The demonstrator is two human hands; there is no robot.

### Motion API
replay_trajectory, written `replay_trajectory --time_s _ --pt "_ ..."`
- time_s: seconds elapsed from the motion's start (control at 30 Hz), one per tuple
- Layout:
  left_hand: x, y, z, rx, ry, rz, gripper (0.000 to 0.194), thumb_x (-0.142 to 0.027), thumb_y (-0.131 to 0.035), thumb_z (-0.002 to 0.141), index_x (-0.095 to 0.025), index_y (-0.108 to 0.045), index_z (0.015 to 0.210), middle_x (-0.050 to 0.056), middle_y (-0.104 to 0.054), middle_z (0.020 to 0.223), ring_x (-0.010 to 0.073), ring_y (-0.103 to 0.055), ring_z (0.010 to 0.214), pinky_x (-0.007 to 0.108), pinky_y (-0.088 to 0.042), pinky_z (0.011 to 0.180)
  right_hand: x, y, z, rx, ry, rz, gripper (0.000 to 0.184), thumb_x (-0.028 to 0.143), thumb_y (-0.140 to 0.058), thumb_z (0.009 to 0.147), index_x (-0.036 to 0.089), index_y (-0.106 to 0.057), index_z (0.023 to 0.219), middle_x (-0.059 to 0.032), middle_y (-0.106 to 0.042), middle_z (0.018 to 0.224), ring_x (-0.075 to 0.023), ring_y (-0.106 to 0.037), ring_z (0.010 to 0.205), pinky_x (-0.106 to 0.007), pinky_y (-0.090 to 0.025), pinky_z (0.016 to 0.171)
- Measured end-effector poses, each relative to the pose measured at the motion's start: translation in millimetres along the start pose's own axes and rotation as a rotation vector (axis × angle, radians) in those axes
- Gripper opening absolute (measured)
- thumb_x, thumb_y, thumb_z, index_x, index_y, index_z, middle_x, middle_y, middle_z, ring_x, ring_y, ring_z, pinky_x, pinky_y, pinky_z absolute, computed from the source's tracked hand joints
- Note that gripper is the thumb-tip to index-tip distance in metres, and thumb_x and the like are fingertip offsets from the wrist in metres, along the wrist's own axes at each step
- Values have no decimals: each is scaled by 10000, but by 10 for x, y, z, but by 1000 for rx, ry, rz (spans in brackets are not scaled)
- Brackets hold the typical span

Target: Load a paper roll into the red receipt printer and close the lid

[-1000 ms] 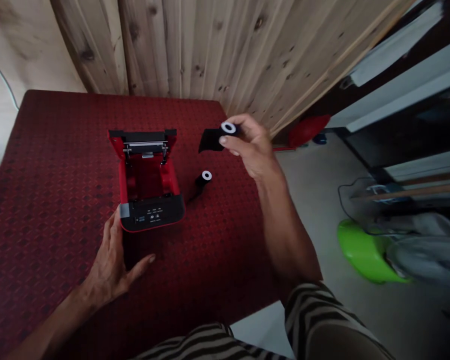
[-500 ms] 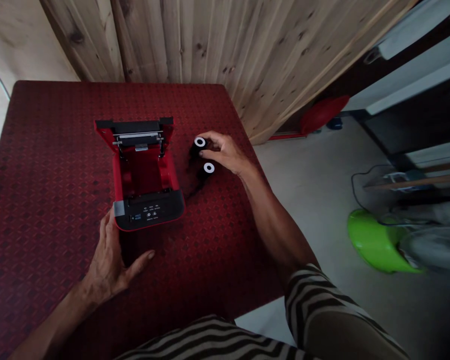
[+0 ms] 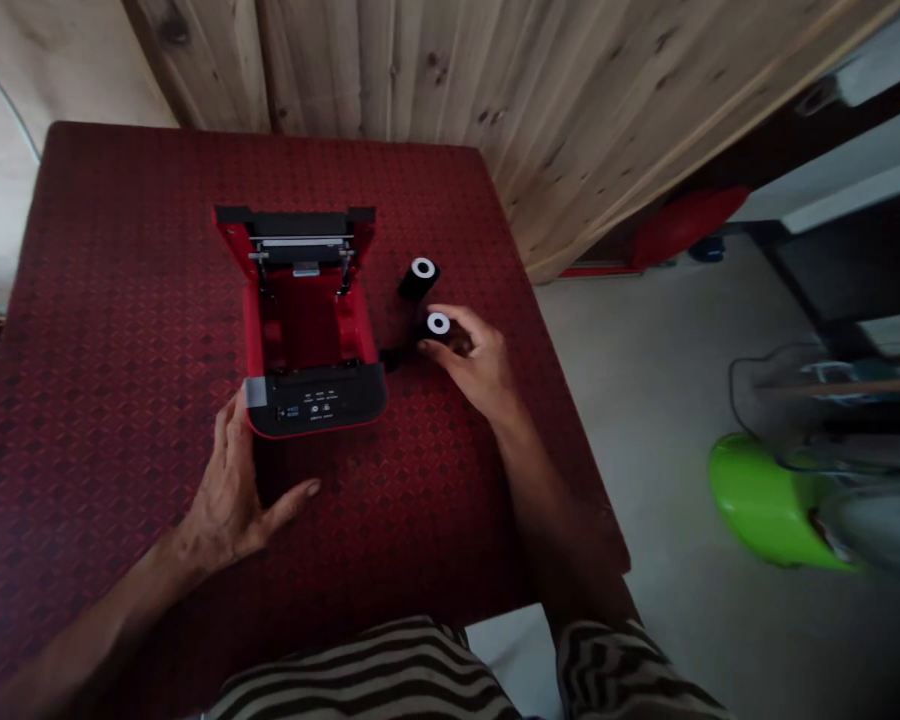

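Observation:
A small red and black printer [image 3: 315, 400] stands on the table with its lid [image 3: 296, 225] raised and its red inner bay in sight. My left hand [image 3: 229, 500] rests at the printer's near left corner, fingers stretched along its side and thumb spread away. To the right of the printer, my right hand [image 3: 476, 360] has thumb and fingers around the nearer black roll [image 3: 438, 324], whose white ring-shaped end faces up. Just behind it a second black roll [image 3: 421, 272] stands upright, also with a white end and a dark core hole.
A red patterned cloth covers the table [image 3: 120, 300]. Wooden boards [image 3: 367, 70] form a wall behind it. On the floor to the right sits a bright green container [image 3: 765, 510]; a dark cable [image 3: 735, 380] runs near it.
My right hand has let go of the farther roll and moved nearer, onto the closer one. My left hand stays by the printer. The whole view has shifted slightly.

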State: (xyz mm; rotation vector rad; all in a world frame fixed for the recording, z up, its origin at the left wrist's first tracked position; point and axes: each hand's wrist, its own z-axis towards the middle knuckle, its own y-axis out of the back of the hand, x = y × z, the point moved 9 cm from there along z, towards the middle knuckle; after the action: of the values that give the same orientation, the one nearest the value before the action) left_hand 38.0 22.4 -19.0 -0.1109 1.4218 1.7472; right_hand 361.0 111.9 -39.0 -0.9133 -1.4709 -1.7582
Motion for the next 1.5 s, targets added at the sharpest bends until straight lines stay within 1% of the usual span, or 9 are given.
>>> replay_trajectory --time_s 0.13,0.27,0.43,0.53,0.63,0.8,1.0,1.27,1.5 --pt "-11 -26 3 35 12 -44 1107 -537 -756 988 -189 -72 1787 251 -397 1704 454 -450 1553 673 -539 1218 125 28 4 -69 40 -77 364 514 -757 927 267 -769 1195 -69 -820 1189 -251 -759 1008 -421 -604 851" --pt "5 -44 -4 50 23 -89 1140 -541 -750 991 -195 -14 1790 260 -338 1751 469 -405 1602 699 -513 1241 734 236 -65 -8 209 -187 326 400 -762 965 306 -753 1277 -51 -822 1251 -297 -759 1183 -538 -588 1062" --pt "58 -78 -40 71 59 -124 1192 -577 -757 976 -197 29 1788 261 -310 1771 472 -398 1613 696 -506 1251 1740 201 -188 147 358 -249 518 319 -800 959 360 -625 1445 -48 -804 1312 -327 -779 1221 -571 -601 1109" --pt "53 -83 -54 64 56 -137 1154 -599 -718 1001 -181 16 1787 264 -297 1776 464 -373 1629 694 -493 1267 2175 68 -271 316 399 -283 394 308 -801 968 437 -673 1318 8 -818 1223 -302 -812 1109 -507 -665 1010" --pt "44 -88 -56 61 55 -154 1143 -602 -708 1005 -176 8 1787 267 -296 1777 467 -355 1639 710 -480 1276 2385 -109 -305 537 454 -281 283 344 -744 1011 485 -715 1255 34 -830 1178 -287 -815 1034 -472 -683 943" --pt "49 -94 -53 61 68 -164 1132 -589 -725 992 -185 -27 1786 260 -304 1772 469 -362 1633 726 -461 1282 2221 -590 -85 610 546 -468 322 146 -644 1001 289 -724 1278 -32 -805 1284 -294 -746 1220 -520 -580 1113" --pt "41 -97 -58 47 54 -173 1121 -601 -699 1010 -142 -28 1782 270 -301 1767 446 -345 1646 679 -461 1304 1841 -1095 121 590 424 -708 236 114 -642 1009 164 -703 1231 -124 -801 1170 -294 -747 1111 -450 -559 1003" --pt "38 -96 -55 46 55 -168 1123 -616 -688 1016 -140 -18 1783 275 -302 1766 449 -351 1645 685 -471 1295 1767 -1348 220 721 356 -929 304 66 -581 1030 121 -716 1297 -147 -816 1071 -279 -771 990 -391 -534 895" --pt "37 -103 -59 45 52 -168 1123 -615 -688 1018 -149 -12 1784 271 -297 1770 449 -344 1648 686 -465 1299 1732 -1425 255 735 405 -843 267 31 -578 993 129 -761 1161 -143 -795 1134 -265 -729 1046 -385 -521 937"
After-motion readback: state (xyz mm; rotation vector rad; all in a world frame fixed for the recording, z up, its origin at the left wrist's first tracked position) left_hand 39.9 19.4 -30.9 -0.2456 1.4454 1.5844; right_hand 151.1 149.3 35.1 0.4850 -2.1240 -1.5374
